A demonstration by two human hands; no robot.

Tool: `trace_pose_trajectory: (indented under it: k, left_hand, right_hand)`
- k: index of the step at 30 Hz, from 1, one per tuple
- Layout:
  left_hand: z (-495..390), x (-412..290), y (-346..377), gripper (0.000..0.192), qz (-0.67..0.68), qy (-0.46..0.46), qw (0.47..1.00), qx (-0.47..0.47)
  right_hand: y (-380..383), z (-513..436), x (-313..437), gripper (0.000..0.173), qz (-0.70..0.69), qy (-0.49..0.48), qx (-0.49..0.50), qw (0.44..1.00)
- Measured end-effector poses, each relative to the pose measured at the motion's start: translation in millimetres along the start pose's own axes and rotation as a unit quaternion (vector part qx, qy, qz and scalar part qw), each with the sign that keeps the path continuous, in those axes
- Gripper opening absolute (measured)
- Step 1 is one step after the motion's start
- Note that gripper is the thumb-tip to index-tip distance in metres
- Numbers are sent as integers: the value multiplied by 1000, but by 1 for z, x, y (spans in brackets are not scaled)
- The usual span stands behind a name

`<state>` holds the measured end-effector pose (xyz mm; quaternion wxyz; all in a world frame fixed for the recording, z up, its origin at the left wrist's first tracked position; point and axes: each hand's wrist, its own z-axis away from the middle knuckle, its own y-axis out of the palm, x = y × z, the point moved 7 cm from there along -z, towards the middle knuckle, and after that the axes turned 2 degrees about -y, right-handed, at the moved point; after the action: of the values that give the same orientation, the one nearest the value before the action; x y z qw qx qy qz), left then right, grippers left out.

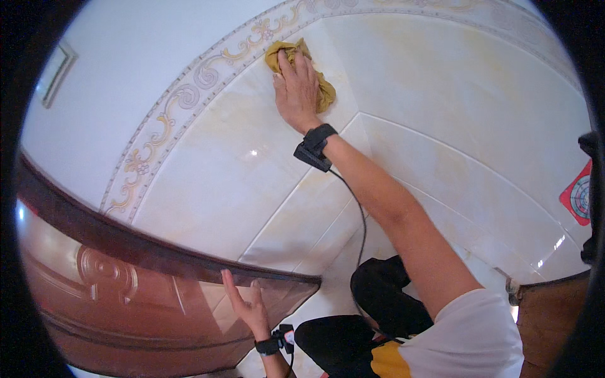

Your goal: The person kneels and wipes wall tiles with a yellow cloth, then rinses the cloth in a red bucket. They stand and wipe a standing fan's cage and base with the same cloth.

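Observation:
My right hand (298,92) presses a crumpled mustard-yellow cloth (325,94) flat against the marbled wall tiles (227,175). The cloth lies near the wall's inside corner, just under a patterned border strip (189,97); the palm and fingers hide part of it. Lower left, my left hand (248,307) holds nothing, its fingers apart. Its fingertips overlap the dark edge of a brown panelled wooden door (156,302); whether they touch it cannot be told. Both wrists wear black straps with small devices, and a cable (363,227) runs from the right one.
A framed switch plate or similar small frame (59,73) sits on the white upper wall. At the right rim is a red square thing with a round dial (579,196). Brown wooden furniture (550,326) stands lower right. My bent knees (331,335) are close to the door's edge.

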<state>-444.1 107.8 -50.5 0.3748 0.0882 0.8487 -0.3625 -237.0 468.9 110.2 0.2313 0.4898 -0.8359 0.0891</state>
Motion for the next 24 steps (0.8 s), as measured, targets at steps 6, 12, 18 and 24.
trace_pose_trajectory:
  k: [6,12,18,24]
  left_hand:
    - [-39,-30,46,70,-47,89,994,-47]
    - [-44,-27,58,75,-82,101,990,-56]
    - [-44,-23,50,75,-77,110,990,-40]
    - [-43,-17,36,73,-71,88,993,-29]
  right_hand:
    - [9,53,-20,46,9,-32,14,999]
    - [-11,145,-64,48,57,61,92,992]
    - [-27,143,-94,49,-36,130,158,978]
    - [-44,2,-63,49,-77,-6,-19,997]
